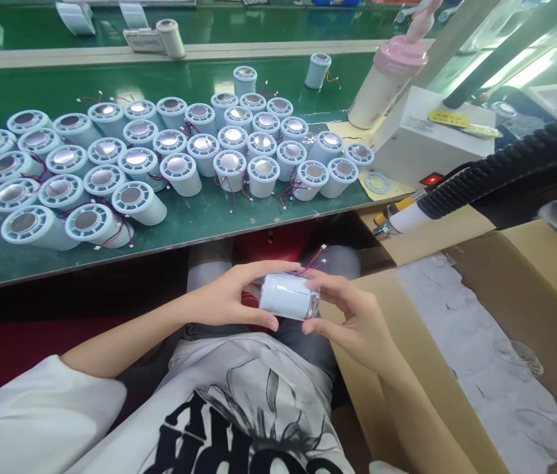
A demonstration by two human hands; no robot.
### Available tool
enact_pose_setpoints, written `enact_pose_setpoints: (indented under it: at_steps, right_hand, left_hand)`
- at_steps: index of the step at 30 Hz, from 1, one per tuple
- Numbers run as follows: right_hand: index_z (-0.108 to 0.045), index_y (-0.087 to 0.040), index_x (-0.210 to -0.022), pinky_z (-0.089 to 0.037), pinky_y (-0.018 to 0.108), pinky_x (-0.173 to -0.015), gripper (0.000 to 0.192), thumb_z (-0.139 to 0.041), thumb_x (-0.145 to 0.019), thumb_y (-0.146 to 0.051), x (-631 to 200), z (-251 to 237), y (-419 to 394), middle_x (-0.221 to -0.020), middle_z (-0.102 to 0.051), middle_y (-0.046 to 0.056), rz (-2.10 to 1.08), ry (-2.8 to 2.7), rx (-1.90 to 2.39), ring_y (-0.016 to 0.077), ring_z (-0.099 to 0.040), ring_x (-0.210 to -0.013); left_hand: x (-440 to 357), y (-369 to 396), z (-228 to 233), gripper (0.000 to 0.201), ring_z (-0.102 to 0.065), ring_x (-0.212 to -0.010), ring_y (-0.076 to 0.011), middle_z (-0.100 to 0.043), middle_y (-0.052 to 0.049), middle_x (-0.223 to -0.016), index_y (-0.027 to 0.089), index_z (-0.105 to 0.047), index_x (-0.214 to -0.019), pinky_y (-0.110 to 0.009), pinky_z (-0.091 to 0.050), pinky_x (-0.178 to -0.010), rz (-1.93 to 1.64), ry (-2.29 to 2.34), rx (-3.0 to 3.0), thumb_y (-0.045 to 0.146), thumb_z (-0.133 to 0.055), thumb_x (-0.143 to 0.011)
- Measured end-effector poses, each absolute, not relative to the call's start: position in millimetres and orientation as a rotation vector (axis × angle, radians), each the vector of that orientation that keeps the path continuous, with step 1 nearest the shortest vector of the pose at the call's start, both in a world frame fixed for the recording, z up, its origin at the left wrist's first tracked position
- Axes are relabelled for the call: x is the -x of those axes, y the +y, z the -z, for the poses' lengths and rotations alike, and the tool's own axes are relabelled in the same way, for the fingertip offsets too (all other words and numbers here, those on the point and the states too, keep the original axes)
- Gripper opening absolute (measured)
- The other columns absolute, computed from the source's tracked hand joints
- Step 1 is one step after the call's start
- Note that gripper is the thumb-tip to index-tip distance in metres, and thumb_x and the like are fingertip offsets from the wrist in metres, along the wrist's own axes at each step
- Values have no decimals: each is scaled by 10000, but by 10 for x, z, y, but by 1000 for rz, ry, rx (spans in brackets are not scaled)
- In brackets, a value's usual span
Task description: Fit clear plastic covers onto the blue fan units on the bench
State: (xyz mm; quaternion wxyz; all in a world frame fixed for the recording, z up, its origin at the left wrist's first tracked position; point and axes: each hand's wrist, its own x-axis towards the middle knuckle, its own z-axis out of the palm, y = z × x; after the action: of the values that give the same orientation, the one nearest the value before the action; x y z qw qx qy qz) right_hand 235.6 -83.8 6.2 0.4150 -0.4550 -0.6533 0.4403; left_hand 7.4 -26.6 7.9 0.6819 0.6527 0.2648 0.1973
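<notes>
A light-blue cylindrical part (286, 296) lies sideways between my two hands, above my lap. Thin red and dark wires with small white plugs rise behind it. My left hand (243, 296) wraps round its left end, thumb below and fingers along the far side. At the right end my right hand (350, 309) grips it with thumb and fingertips, over what looks like shiny clear film. Similar light-blue cylinders (180, 174) stand in a crowd on the green bench in front of me, many with metal discs on top and loose wires.
On the bench's right stand a white bottle with pink top (365, 89) and a white box (419, 135). A black corrugated hose (496, 168) reaches in from the right. Below it is an open cardboard box (382, 329) holding clear plastic pieces. The bench edge (184, 243) crosses before my knees.
</notes>
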Motion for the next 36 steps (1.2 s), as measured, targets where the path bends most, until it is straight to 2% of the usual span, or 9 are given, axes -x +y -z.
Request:
enact_pose_setpoints:
  at_steps: [3, 15, 20, 24, 29, 36]
  right_hand:
    - [-598, -233, -1048, -576, 384, -876, 413, -803, -698, -314, -2337, -76, -846, -1075, -694, 65, -1237, -1550, 1150, 244, -670, -1005]
    - [-577, -230, -1032, -580, 332, -735, 433, -771, -707, -441, -2272, -103, -840, -1031, -669, 70, -1574, -1220, 1169, 202, -658, -870]
    - [-566, -223, -1007, -552, 286, -647, 485, -748, -685, -536, -2249, -118, -817, -936, -667, 60, -1628, -1166, 1215, 187, -637, -796]
    - [-560, -222, -975, -551, 255, -612, 440, -743, -699, -511, -2221, -127, -792, -854, -657, 28, -1701, -1069, 1213, 159, -624, -743]
    - [-537, -205, -930, -555, 249, -514, 409, -691, -736, -532, -2194, -87, -791, -744, -617, -11, -1777, -955, 1241, 126, -614, -584]
    - [-460, -204, -876, -482, 205, -378, 482, -580, -760, -656, -2151, -29, -799, -549, -625, -20, -1933, -862, 1247, 150, -624, -431]
  left_hand:
    - [-53, -276, -90, 735, -538, -1204, -244, -506, -98, -1376, 298, -432, -1375, -363, -490, -967, -474, 574, -1563, 249, -755, -717]
    - [-8, -251, -76, 750, -509, -1234, -271, -524, -123, -1366, 268, -444, -1377, -402, -422, -1031, -532, 549, -1792, 293, -767, -701]
    - [4, -238, -64, 758, -491, -1257, -274, -511, -122, -1383, 276, -435, -1383, -419, -398, -1055, -542, 521, -1827, 295, -767, -702]
    - [9, -228, -41, 772, -473, -1278, -276, -501, -120, -1393, 281, -427, -1386, -431, -374, -1077, -550, 492, -1839, 283, -773, -695]
    - [18, -216, -32, 768, -461, -1290, -279, -495, -122, -1399, 283, -424, -1388, -449, -358, -1087, -552, 474, -1854, 269, -767, -701]
    - [29, -215, -20, 770, -446, -1307, -284, -482, -121, -1412, 291, -417, -1391, -452, -350, -1093, -550, 451, -1856, 259, -765, -704]
